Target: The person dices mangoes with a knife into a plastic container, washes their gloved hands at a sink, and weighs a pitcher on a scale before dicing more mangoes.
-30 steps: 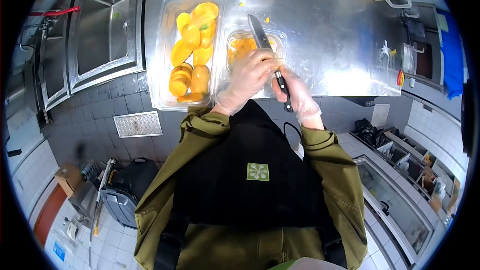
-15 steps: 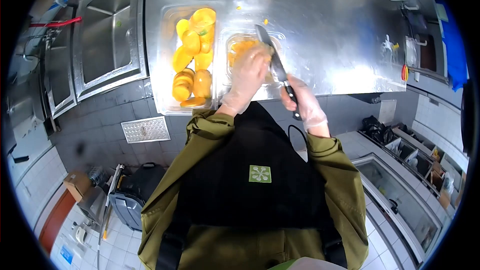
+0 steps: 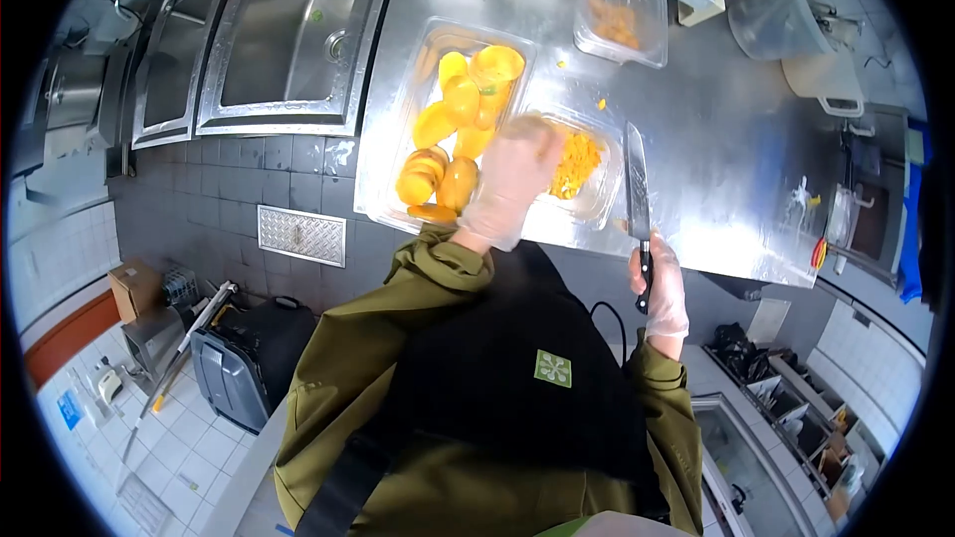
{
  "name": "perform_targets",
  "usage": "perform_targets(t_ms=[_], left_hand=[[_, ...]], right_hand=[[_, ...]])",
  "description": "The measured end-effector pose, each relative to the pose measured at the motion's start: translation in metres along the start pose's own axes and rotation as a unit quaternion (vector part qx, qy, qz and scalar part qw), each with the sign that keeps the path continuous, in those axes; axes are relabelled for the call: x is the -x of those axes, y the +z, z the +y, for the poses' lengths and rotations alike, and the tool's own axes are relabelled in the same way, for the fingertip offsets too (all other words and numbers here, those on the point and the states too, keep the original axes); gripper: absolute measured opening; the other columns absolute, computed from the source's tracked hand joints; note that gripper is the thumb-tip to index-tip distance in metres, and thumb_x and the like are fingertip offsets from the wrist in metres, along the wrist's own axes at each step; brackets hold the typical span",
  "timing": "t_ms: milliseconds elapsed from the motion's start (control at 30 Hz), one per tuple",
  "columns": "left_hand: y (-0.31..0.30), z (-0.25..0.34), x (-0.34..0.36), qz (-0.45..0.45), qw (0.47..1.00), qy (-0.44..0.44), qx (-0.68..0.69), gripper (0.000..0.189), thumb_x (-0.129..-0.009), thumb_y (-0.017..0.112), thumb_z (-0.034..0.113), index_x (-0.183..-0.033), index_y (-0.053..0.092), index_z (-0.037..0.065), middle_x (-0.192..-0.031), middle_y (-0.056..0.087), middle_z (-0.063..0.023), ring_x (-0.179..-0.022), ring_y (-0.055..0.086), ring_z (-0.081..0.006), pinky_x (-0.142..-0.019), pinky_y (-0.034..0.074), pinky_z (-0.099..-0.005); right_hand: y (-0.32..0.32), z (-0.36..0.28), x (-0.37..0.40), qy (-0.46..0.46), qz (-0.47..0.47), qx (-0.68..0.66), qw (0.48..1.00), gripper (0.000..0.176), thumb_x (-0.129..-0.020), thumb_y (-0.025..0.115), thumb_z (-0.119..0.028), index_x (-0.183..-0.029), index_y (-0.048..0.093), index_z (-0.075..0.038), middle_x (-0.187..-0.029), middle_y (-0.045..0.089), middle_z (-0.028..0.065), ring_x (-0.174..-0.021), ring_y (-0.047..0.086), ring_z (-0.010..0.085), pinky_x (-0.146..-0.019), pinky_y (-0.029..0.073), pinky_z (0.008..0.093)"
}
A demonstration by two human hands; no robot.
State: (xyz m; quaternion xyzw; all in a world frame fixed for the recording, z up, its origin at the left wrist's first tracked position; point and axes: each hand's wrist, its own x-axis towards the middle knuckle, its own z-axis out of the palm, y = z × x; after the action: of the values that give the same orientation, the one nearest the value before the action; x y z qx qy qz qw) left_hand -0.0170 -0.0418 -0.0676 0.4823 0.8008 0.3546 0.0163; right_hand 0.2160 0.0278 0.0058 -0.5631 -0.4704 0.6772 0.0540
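Gripping hand: the right hand [image 3: 662, 288], in a clear glove, is closed tight round the black handle of a knife [image 3: 638, 201], back at the near edge of the steel counter [image 3: 726, 149].
Knife axis: the blade runs straight away from the person, tip furthest out. It lies just right of the small container [image 3: 605, 207] and, as far as can be seen, does not touch it.
Other hand: the left hand [image 3: 512, 179], also gloved, hangs palm down with its fingers loosely curled over the near left corner of the small container. Whether a piece of fruit is under the palm cannot be told.
Between the hands: the diced fruit [image 3: 579, 161], a bright orange heap, fills the part of the small container that the left hand leaves uncovered.
Key relation: the diced fruit lies just right of the left hand, just left of the blade, and ahead and to the left of the right hand. The left hand is the nearer one, over the container itself, while the right hand sits back by the counter edge.
Left of the left hand: a large clear tray [image 3: 396, 129] lies just beside the small container and holds peeled yellow fruit halves [image 3: 453, 124] piled along its length.
Further out: beyond both hands stands a clear tub [image 3: 617, 20] with orange pieces in it. Well off to the left is a sink [image 3: 288, 40].
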Motion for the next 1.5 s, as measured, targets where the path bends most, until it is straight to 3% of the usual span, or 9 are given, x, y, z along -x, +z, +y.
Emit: perform_targets(t_ms=[67,200,400,600,700,800,1000,1100,1500], left_hand=[[-0.006,-0.027,-0.01,0.105,0.989,-0.093,-0.037,0.013,-0.08,0.055,0.018,-0.086,0.059,0.007,-0.073,0.058,-0.0097,-0.063,0.059,-0.031,-0.06,0.048,-0.039],[0.021,-0.095,-0.013,0.035,0.936,-0.229,-0.264,0.026,-0.079,0.056,0.024,-0.098,0.057,0.007,-0.084,0.062,-0.0126,-0.07,0.06,-0.0341,-0.066,0.049,-0.0414],[-0.005,-0.103,-0.037,-0.041,0.919,-0.378,-0.108,0.024,-0.08,0.054,0.021,-0.101,0.059,0.009,-0.092,0.063,-0.0141,-0.076,0.061,-0.0332,-0.068,0.05,-0.0407],[-0.002,-0.099,-0.044,0.041,0.988,-0.116,0.093,0.018,-0.082,0.051,0.015,-0.095,0.062,0.009,-0.095,0.062,-0.0139,-0.085,0.06,-0.032,-0.073,0.049,-0.0391],[-0.004,-0.104,-0.03,0.089,0.948,-0.301,0.054,0.02,-0.08,0.055,0.022,-0.092,0.062,0.007,-0.094,0.061,-0.0174,-0.093,0.059,-0.03,-0.081,0.046,-0.0373],[-0.009,-0.096,-0.019,-0.221,0.893,-0.379,-0.103,0.035,-0.076,0.062,0.03,-0.101,0.058,0.005,-0.103,0.058,-0.0174,-0.1,0.055,-0.0288,-0.086,0.042,-0.0376],[0.022,-0.085,-0.002,0.026,0.952,-0.21,-0.223,0.077,-0.063,0.073,0.028,-0.125,0.035,0.001,-0.094,0.05,-0.0093,-0.081,0.05,-0.025,-0.069,0.043,-0.0343],[0.023,-0.087,-0.017,-0.092,0.938,-0.295,-0.153,0.081,-0.07,0.068,0.031,-0.133,0.025,0.003,-0.113,0.05,-0.012,-0.101,0.05,-0.0273,-0.084,0.041,-0.0373],[0.019,-0.115,-0.022,0.001,0.924,-0.382,0.011,0.041,-0.076,0.059,0.014,-0.116,0.051,0.009,-0.088,0.063,-0.018,-0.084,0.061,-0.0315,-0.072,0.047,-0.0375]], right_hand=[[-0.001,0.001,0.001,0.001,0.001,-0.014,1.0,0.053,-0.093,0.032,-0.04,-0.051,0.043,-0.009,-0.042,0.037,0.0005,-0.039,0.035,0.0102,-0.039,0.025,0.0224],[0.0,-0.004,0.002,-0.008,-0.037,-0.032,0.999,0.045,-0.096,0.028,-0.032,-0.109,0.054,0.002,-0.047,0.041,-0.0009,-0.039,0.034,0.0079,-0.039,0.028,0.0207],[0.006,-0.008,-0.003,-0.003,-0.034,-0.051,0.998,0.045,-0.096,0.027,-0.032,-0.112,0.053,0.001,-0.047,0.04,-0.0012,-0.039,0.034,0.0078,-0.039,0.027,0.0206],[0.013,-0.013,-0.003,-0.017,-0.049,-0.031,0.998,0.046,-0.096,0.028,-0.032,-0.113,0.052,0.003,-0.047,0.04,-0.0011,-0.039,0.034,0.0081,-0.039,0.027,0.0207],[0.012,-0.012,-0.003,-0.009,-0.042,-0.026,0.999,0.047,-0.097,0.027,-0.034,-0.114,0.05,0.003,-0.047,0.04,0.0,-0.037,0.032,0.0092,-0.037,0.027,0.0218],[0.015,-0.014,-0.004,0.001,-0.038,-0.026,0.999,0.048,-0.097,0.027,-0.034,-0.114,0.05,0.003,-0.047,0.04,0.0002,-0.037,0.032,0.0094,-0.037,0.027,0.0222],[0.029,-0.02,-0.007,-0.022,-0.058,-0.011,0.998,0.045,-0.097,0.026,-0.031,-0.113,0.051,0.003,-0.048,0.04,0.0002,-0.038,0.033,0.009,-0.038,0.028,0.0219],[0.028,-0.018,-0.011,-0.03,-0.086,-0.013,0.996,0.046,-0.097,0.027,-0.031,-0.117,0.048,0.004,-0.049,0.042,0.001,-0.037,0.034,0.0095,-0.036,0.029,0.0223],[0.025,-0.006,0.002,-0.045,-0.073,-0.042,0.995,0.046,-0.097,0.026,-0.032,-0.116,0.048,0.005,-0.049,0.041,0.0008,-0.037,0.033,0.0095,-0.037,0.029,0.0222]])
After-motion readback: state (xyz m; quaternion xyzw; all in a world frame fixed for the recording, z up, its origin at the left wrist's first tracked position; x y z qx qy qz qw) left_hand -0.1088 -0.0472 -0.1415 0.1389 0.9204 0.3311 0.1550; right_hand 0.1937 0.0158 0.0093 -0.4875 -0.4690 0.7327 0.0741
